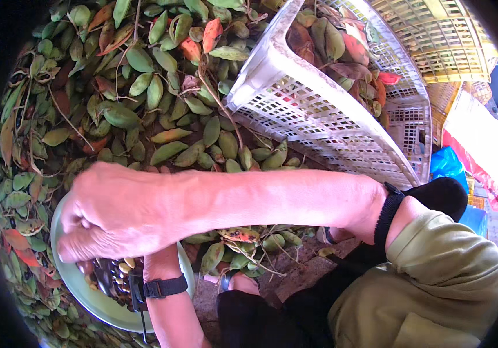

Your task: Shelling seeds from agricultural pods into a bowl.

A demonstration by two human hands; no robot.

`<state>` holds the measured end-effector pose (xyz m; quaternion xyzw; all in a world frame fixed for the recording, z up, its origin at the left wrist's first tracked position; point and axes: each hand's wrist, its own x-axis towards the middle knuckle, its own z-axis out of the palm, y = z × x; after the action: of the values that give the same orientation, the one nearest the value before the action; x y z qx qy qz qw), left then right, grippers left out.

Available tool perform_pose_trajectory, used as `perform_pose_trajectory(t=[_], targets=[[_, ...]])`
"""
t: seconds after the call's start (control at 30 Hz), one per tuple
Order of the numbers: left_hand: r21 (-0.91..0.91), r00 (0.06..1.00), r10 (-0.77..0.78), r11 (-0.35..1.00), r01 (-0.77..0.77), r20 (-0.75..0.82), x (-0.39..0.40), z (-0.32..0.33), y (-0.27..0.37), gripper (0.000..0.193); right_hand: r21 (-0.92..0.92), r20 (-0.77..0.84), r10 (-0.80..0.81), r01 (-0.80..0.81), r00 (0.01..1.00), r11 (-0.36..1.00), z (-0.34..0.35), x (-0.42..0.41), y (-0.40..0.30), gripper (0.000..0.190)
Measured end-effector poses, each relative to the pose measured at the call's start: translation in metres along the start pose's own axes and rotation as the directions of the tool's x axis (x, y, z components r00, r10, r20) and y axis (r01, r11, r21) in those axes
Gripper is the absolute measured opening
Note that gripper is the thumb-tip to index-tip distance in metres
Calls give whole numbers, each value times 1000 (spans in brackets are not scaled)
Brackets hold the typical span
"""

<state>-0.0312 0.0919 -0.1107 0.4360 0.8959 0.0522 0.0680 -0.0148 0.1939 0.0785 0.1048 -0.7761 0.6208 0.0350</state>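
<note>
My right hand (109,213) is over a pale green basin (72,285), its fingers curled downward; whether it holds anything is hidden. Below it, my left hand (162,262) reaches up from the bottom edge, mostly covered by my right hand and forearm. Only its wrist side and what look like fingertips above the forearm show. A black strap with a small dark device circles the left wrist. Dark glossy seeds (107,276) and some yellowish ones lie in the basin. Green seed pods (120,114), some reddish or split, are heaped around it.
A white plastic crate (318,102) lies tilted at the upper right with pods and husks inside. Behind it are yellow plastic baskets (444,39). A blue plastic bag (449,163) is at the right. Stems and pods lie on the ground near my feet and dark trousers.
</note>
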Motion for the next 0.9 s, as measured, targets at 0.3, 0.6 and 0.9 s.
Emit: perform_pose_trajectory(t=[0.3, 0.6, 0.9], targets=[[61, 882, -149, 989, 135, 446, -5, -51, 30, 17, -756, 267, 395, -63, 879, 652, -20, -65, 137, 9], [-250, 962, 241, 947, -204, 131, -91, -53, 88, 45, -882, 366, 482, 130, 796, 453, 15, -102, 189, 16], [-757, 978, 198, 648, -82, 64, -99, -51, 92, 43, -769, 281, 411, -53, 867, 637, -19, -79, 153, 10]])
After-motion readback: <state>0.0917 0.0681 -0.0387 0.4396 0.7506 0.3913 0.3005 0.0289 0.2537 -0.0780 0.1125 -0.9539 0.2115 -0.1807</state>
